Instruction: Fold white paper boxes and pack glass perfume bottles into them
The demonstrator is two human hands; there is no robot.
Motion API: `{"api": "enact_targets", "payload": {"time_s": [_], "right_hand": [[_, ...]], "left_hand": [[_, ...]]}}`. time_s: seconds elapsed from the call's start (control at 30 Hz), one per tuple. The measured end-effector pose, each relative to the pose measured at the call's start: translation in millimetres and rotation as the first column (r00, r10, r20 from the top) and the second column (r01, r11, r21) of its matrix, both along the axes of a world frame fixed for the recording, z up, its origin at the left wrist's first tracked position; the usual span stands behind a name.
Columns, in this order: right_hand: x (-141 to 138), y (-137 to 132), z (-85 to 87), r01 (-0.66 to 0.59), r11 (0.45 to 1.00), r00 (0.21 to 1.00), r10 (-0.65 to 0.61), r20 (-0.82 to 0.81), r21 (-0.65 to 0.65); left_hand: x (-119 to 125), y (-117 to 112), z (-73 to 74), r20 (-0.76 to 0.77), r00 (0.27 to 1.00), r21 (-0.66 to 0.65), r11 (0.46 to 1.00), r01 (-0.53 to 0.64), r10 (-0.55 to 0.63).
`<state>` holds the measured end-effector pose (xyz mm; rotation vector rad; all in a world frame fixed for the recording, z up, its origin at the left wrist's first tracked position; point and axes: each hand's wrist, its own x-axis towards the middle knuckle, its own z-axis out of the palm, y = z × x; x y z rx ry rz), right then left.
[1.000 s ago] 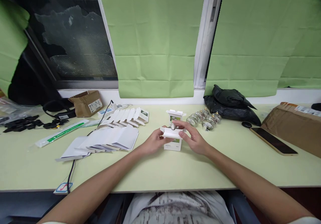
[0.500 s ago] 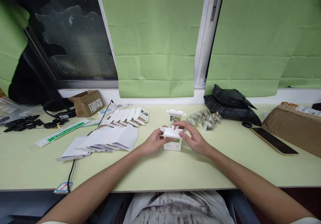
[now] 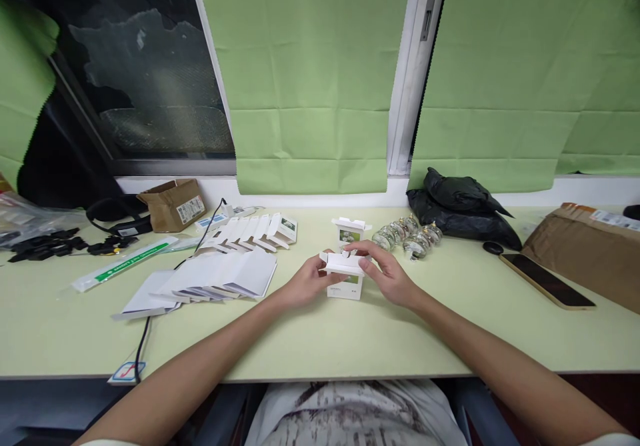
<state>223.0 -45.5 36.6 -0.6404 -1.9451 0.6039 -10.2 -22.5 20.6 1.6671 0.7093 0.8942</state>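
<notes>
A small white box with a green picture on its front stands upright on the table before me, its top flaps up. My left hand is closed around its left side, thumb across the front. At the opening, my right hand curls over the top. Its thumb presses the front flap, and its index finger reaches above a small shiny piece, mostly hidden inside the box. Just behind stands another white box with its lid raised. Several shiny, round, silvery things with gold-coloured tops lie beyond my right hand.
Leftward are a row of white boxes and a fanned stack of flat white cartons. A black cable runs beside them. Black plastic bags, a phone and a brown parcel lie to the right.
The shiny piece sits slightly lower in the box opening, and my right fingers have shifted slightly down with it. My left hand and the box stay in place.
</notes>
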Motion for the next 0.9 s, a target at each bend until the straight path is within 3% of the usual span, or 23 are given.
{"api": "enact_targets", "payload": {"time_s": [0.3,0.9], "right_hand": [[-0.6,-0.8,-1.1,-0.031,0.991,0.999,0.027,-0.031,-0.133],[-2.2,5.4,-2.1,-0.060,0.984,0.992,0.041,-0.116,-0.166]], "left_hand": [[-0.4,0.2,0.1,0.010,1.000,0.000,1.000,0.025,-0.025],[-0.7,1.9,0.0,-0.015,1.000,0.015,1.000,0.007,-0.007]]}}
